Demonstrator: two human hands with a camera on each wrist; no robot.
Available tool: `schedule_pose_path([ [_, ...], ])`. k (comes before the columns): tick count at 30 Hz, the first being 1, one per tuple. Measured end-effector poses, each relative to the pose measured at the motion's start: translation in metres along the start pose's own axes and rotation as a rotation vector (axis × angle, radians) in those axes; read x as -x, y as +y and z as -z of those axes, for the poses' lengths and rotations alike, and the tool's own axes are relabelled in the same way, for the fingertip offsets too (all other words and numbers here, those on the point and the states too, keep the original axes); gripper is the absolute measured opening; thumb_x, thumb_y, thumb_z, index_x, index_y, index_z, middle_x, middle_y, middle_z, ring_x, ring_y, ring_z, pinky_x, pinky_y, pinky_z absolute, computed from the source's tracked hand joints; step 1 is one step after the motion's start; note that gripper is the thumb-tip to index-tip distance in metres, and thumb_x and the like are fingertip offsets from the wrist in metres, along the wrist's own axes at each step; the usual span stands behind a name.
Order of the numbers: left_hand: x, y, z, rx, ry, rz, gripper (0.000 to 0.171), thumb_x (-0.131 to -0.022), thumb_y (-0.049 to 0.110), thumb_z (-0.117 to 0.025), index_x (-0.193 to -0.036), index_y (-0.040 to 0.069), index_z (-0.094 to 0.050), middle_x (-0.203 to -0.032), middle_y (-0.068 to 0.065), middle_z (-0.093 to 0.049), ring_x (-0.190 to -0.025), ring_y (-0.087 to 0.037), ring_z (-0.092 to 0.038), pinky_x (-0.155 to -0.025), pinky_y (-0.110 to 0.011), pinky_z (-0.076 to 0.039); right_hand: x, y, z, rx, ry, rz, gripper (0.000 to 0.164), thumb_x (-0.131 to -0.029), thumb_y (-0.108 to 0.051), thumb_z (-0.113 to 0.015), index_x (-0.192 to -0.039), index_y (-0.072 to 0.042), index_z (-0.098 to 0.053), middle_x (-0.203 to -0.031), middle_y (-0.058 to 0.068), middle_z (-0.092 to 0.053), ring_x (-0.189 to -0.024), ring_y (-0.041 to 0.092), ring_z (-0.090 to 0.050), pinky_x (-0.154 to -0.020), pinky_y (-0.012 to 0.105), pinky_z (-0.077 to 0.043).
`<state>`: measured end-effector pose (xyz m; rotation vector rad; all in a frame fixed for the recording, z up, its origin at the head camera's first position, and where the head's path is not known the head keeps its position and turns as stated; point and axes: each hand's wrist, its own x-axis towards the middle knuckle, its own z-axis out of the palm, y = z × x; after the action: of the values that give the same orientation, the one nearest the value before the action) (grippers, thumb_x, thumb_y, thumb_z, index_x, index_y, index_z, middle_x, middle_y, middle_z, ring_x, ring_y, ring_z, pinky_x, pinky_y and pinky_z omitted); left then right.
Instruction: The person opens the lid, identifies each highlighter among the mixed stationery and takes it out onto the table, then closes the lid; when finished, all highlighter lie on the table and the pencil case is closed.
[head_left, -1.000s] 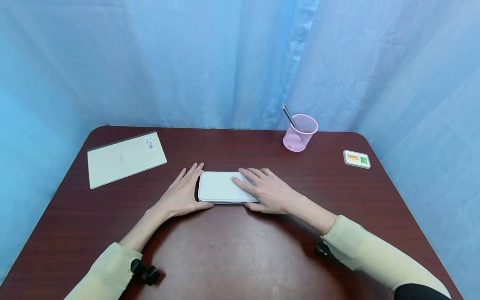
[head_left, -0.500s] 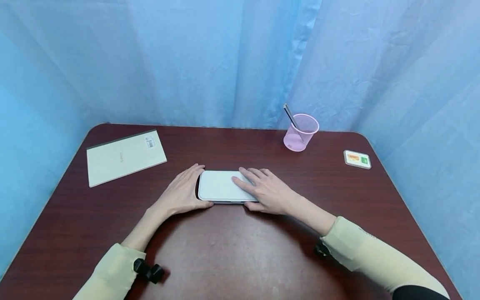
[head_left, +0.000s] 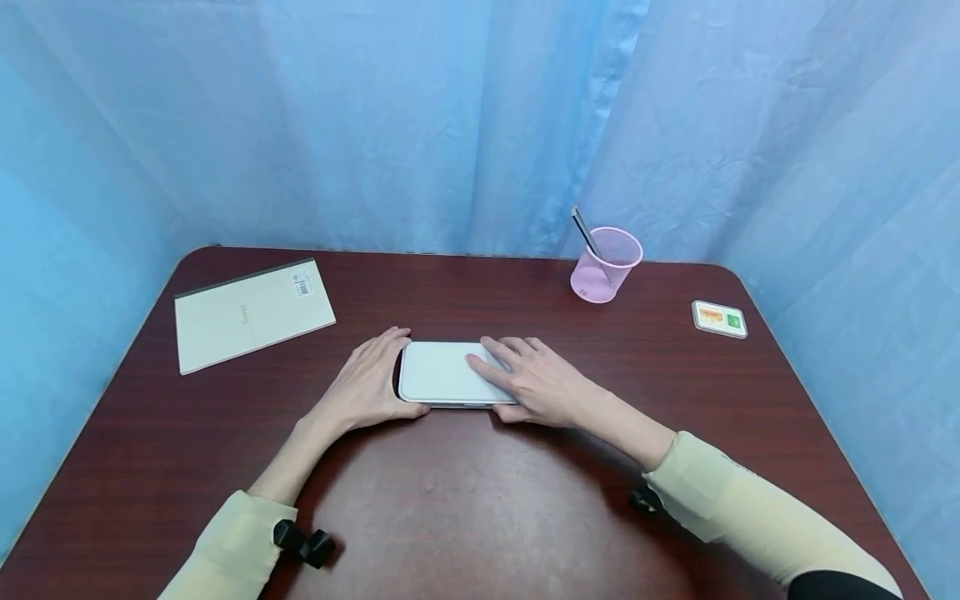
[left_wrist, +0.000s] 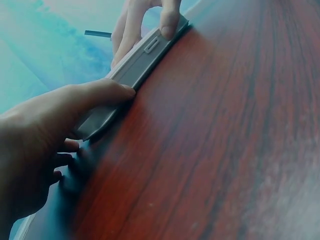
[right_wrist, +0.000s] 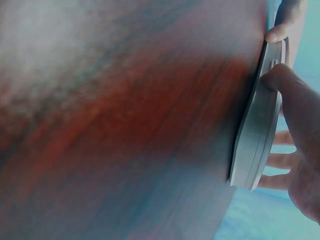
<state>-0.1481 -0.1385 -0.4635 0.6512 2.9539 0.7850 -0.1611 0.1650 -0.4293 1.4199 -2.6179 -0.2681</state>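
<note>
A flat white case (head_left: 438,372) with rounded corners lies on the dark wooden table, its lid down. In the left wrist view, its grey front side (left_wrist: 137,72) carries a small latch. My left hand (head_left: 367,387) holds the case's left end, thumb along the front side and fingers round toward the back. Over the right part spreads my right hand (head_left: 543,383), its fingers on the lid and its thumb against the front side. The right wrist view shows that thumb (right_wrist: 277,77) close by the latch.
A pale notebook (head_left: 240,321) with a barcode label lies at the back left. At the back right stands a pink cup (head_left: 603,271) with a pen (head_left: 585,232) leaning in it. Farther right is a small clear box (head_left: 720,319) with coloured contents. Blue curtains (head_left: 375,125) hang behind the table.
My left hand's fingers, spread outward a second ago, have drawn in round the left end of the case. The right hand and the case have hardly moved.
</note>
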Motion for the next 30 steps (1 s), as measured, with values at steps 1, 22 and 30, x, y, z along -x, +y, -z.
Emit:
schedule_pose_path([
  [1, 0.0000, 0.0000, -0.0002, 0.005, -0.004, 0.006, 0.102, -0.068, 0.058, -0.083, -0.146, 0.003, -0.047, -0.162, -0.012, -0.041, -0.156, -0.033, -0.032, -0.124, -0.059, -0.031, 0.0001, -0.0002, 0.0004, -0.002, -0.007, 0.000, 0.074, -0.094, -0.054, -0.060, -0.157, -0.020, -0.042, -0.156, 0.016, -0.048, -0.127, 0.036, -0.058, -0.098, 0.051, -0.054],
  [22, 0.0013, -0.0008, 0.0017, 0.037, -0.011, 0.026, 0.098, -0.067, 0.053, -0.084, -0.143, 0.002, -0.048, -0.163, -0.015, -0.040, -0.158, -0.035, -0.027, -0.126, -0.058, -0.028, -0.0036, 0.0028, 0.0048, -0.031, -0.032, 0.022, 0.074, -0.095, -0.053, -0.060, -0.158, -0.020, -0.040, -0.157, 0.017, -0.047, -0.128, 0.038, -0.058, -0.099, 0.052, -0.053],
  [30, -0.0022, 0.0006, -0.0003, 0.042, -0.019, 0.021, 0.097, -0.068, 0.052, -0.085, -0.143, 0.003, -0.048, -0.164, -0.014, -0.039, -0.159, -0.035, -0.026, -0.126, -0.058, -0.028, -0.0007, 0.0090, 0.0076, -0.113, -0.078, -0.005, 0.073, -0.096, -0.052, -0.060, -0.160, -0.026, -0.037, -0.161, 0.013, -0.044, -0.135, 0.035, -0.054, -0.102, 0.052, -0.052],
])
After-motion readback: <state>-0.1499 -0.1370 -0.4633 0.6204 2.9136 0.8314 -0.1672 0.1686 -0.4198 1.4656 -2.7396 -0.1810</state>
